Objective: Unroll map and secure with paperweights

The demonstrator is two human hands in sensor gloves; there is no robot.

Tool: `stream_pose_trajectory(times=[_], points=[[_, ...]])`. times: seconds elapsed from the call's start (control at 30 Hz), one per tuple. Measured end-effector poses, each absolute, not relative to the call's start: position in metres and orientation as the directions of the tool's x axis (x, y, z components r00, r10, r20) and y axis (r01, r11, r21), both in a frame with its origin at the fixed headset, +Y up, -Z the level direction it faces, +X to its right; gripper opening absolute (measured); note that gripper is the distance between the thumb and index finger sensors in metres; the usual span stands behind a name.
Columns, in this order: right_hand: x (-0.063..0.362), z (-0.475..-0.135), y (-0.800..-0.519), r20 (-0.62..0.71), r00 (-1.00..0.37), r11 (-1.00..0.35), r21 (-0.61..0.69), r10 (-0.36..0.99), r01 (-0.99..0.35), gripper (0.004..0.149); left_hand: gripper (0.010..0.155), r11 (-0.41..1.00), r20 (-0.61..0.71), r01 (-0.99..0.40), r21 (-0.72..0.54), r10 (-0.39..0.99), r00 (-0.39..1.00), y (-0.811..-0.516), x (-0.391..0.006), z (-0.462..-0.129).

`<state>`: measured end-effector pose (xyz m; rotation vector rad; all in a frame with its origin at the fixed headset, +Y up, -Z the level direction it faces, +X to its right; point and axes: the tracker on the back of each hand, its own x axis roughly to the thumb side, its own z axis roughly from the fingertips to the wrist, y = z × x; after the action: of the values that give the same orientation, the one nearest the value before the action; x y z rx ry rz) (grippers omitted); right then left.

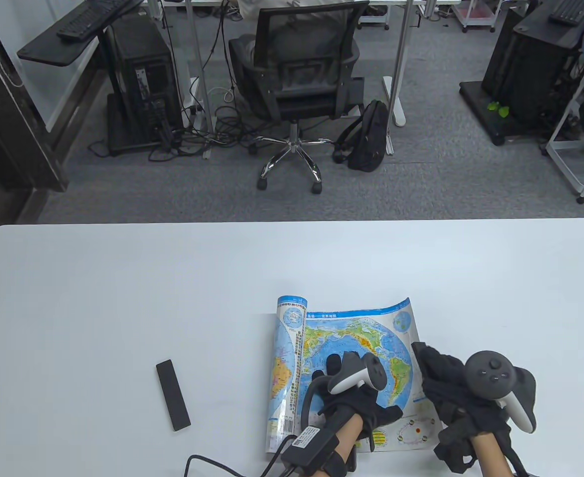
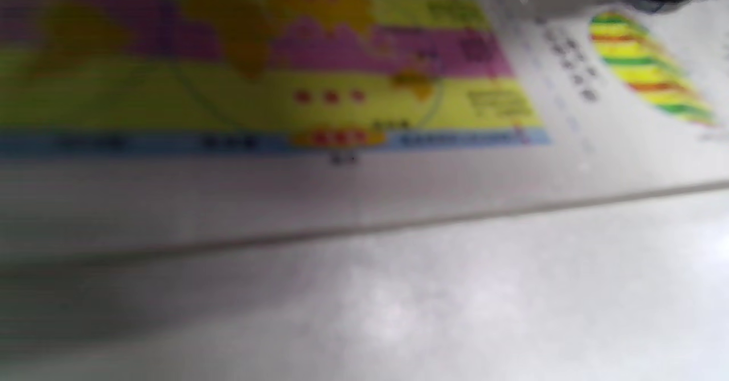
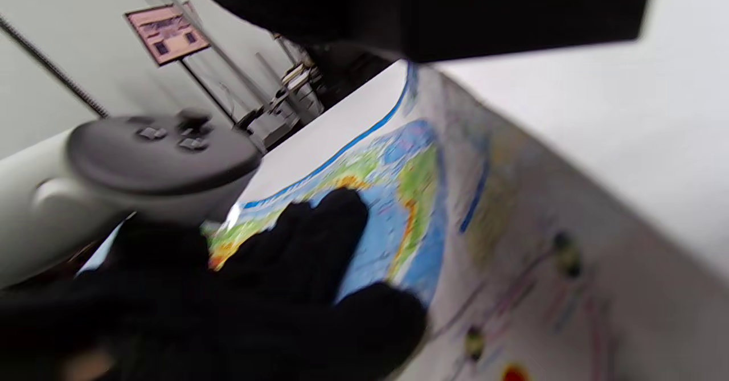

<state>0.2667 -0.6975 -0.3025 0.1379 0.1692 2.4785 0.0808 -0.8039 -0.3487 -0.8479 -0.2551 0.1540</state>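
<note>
A colourful world map [image 1: 361, 338] lies partly unrolled on the white table [image 1: 123, 298]. Its still-rolled part [image 1: 288, 357] sits at the map's left side. My left hand [image 1: 351, 392] presses flat on the middle of the open sheet with its fingers spread. It also shows in the right wrist view [image 3: 296, 267]. My right hand [image 1: 446, 382] grips a black bar paperweight [image 1: 417, 349] at the map's right edge. The bar fills the top of the right wrist view [image 3: 455, 11]. The left wrist view shows the map's lower margin [image 2: 285, 73], blurred.
A second black bar paperweight [image 1: 173, 395] lies on the table left of the map, apart from it. An office chair [image 1: 297, 84] and a backpack [image 1: 369, 136] stand on the floor beyond the table's far edge.
</note>
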Motion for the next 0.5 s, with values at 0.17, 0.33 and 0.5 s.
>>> stream_pose_trajectory(times=[0.17, 0.33, 0.5], points=[[0.242, -0.307, -0.715, 0.039, -0.885, -0.864, 0.24, 0.464, -0.442, 0.056, 0.091, 0.654, 0.162, -0.033, -0.756, 0.235, 0.959, -0.804, 0.081, -0.349], [0.239, -0.316, -0.736, -0.035, -0.956, -0.921, 0.26, 0.291, -0.29, 0.055, 0.091, 0.656, 0.162, -0.034, -0.754, 0.236, 0.958, -0.804, 0.081, -0.348], [0.242, -0.321, -0.742, -0.059, -0.958, -0.924, 0.254, 0.282, -0.287, 0.054, 0.091, 0.651, 0.161, -0.031, -0.758, 0.234, 0.959, -0.804, 0.082, -0.348]])
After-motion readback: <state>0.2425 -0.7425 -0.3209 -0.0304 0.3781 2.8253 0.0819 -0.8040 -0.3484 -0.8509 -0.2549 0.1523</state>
